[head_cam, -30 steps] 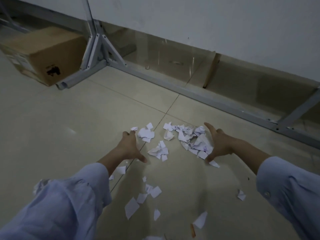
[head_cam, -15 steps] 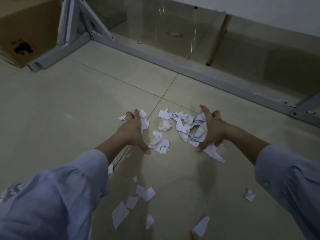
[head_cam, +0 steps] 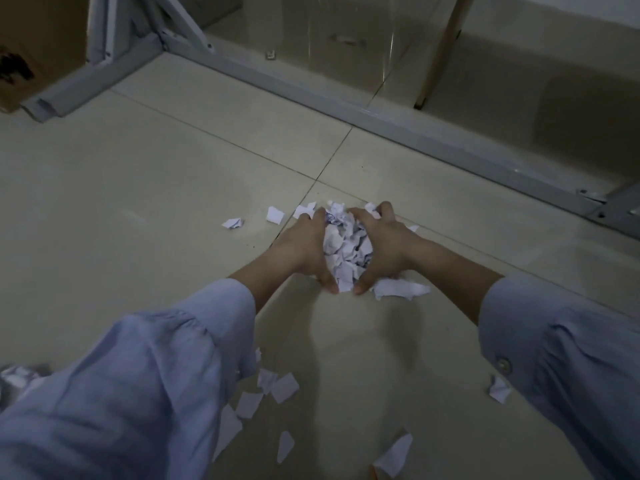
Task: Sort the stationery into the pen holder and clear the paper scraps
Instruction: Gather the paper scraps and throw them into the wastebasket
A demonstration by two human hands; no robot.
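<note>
A heap of white paper scraps (head_cam: 344, 247) lies on the tiled floor, squeezed between my two hands. My left hand (head_cam: 301, 249) presses against its left side and my right hand (head_cam: 384, 249) against its right side, fingers curved round the pile. A bigger scrap (head_cam: 401, 289) sticks out under my right thumb. Loose scraps (head_cam: 273, 214) lie just beyond my left hand, and several more scraps (head_cam: 277, 388) lie near me between my sleeves. No pen holder or stationery is in view.
A grey metal frame bar (head_cam: 346, 98) runs across the floor ahead, with a clear panel behind it. A cardboard box (head_cam: 38, 39) stands at the far left. A lone scrap (head_cam: 498, 389) lies by my right sleeve.
Both hands have swept inward, pushing the spread-out scraps together into one heap between them. The camera has tilted down and closer to the floor.
</note>
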